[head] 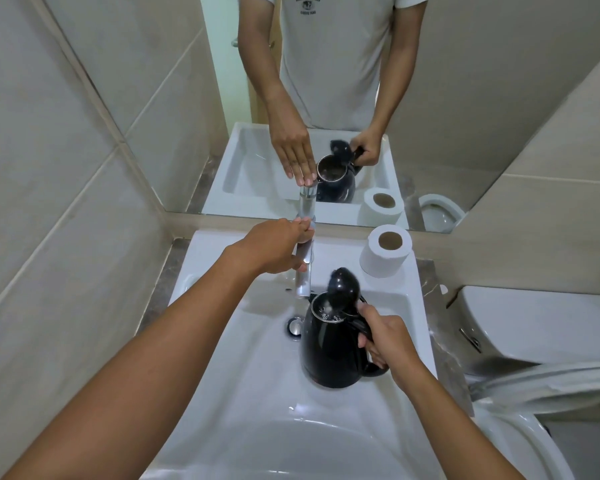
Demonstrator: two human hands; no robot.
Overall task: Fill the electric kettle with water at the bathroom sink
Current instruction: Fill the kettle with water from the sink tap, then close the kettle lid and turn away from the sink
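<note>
A black electric kettle [326, 348] hangs over the white sink basin [264, 341], its lid [343, 284] flipped up and its mouth just under the chrome faucet spout [302, 280]. My right hand [385, 337] grips the kettle's handle from the right. My left hand [278, 244] lies on top of the faucet lever at the back of the sink, fingers curled over it. Shiny liquid or metal glints inside the kettle's mouth; a water stream is too faint to tell.
A toilet paper roll [387, 251] stands on the sink's back right corner. The drain plug [294, 327] sits left of the kettle. A toilet tank [541, 323] and bowl [520, 427] crowd the right. A mirror [326, 98] fills the back wall; tiled wall closes the left.
</note>
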